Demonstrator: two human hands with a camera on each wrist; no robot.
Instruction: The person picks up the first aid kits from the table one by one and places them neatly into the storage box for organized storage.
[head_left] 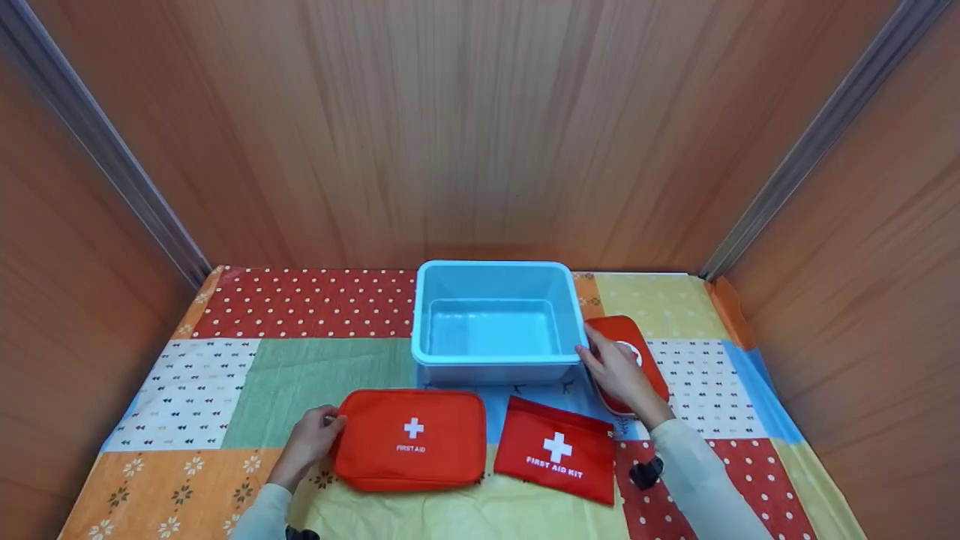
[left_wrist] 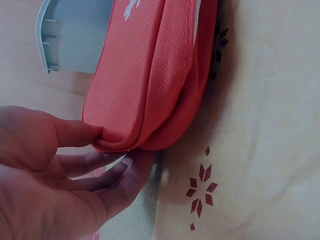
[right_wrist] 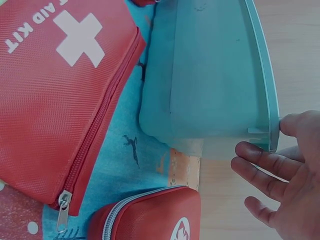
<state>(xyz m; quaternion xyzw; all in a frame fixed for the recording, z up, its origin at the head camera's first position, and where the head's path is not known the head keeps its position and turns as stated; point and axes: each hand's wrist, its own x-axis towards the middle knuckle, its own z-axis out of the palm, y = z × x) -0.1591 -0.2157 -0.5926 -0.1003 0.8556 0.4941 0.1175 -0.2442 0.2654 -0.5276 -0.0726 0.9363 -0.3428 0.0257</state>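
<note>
My left hand (head_left: 306, 441) pinches the left end of a red zipped first aid bag (head_left: 411, 441), which lies flat at the front left. In the left wrist view the thumb (left_wrist: 75, 132) presses on the bag's corner and the other fingers curl underneath. Behind the bag stands a light blue plastic bin (head_left: 495, 361), with nothing inside. My right hand (head_left: 619, 369) grips the bin's front right corner, thumb on the rim and fingertips (right_wrist: 250, 150) under its lip. Below that hand lies a red case (head_left: 651, 367) with a white round emblem, partly hidden by it.
A flat red pouch (head_left: 555, 450) marked FIRST AID KIT lies in front of the bin, between the bag and the case. Its zipper pull (right_wrist: 63, 207) shows in the right wrist view. Patchwork cloth (head_left: 315, 375) covers the table, and wooden panels (head_left: 480, 135) enclose it.
</note>
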